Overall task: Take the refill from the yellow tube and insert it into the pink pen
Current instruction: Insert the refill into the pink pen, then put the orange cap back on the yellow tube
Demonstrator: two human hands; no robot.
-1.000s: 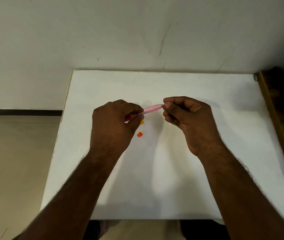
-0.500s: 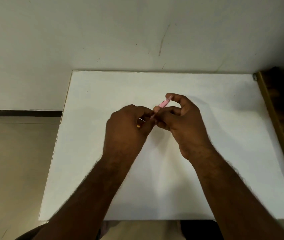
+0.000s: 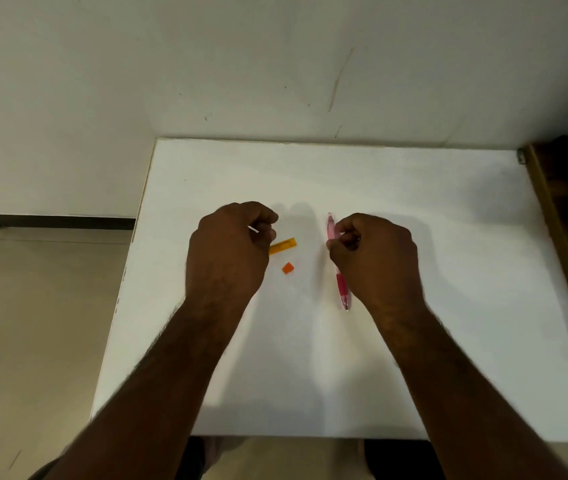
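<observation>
While both forearms reach over the white worktop [image 3: 448,237], the right hand [image 3: 376,258] grasps the pink pen [image 3: 342,289], tip nearest. An orange cap [image 3: 288,268] lies left of it. Beyond, the left hand [image 3: 230,247] clenches the yellow tube [image 3: 284,245], pinching a thin refill [image 3: 253,229].

Plain room — white table [image 3: 310,375], bare wall [image 3: 241,64]

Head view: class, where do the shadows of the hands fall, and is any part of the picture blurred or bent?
Head view: soft shadows lie on the white table just beyond the left hand and right hand; the pink pen looks sharp; the table's far edge bows slightly, a wide-angle effect.
</observation>
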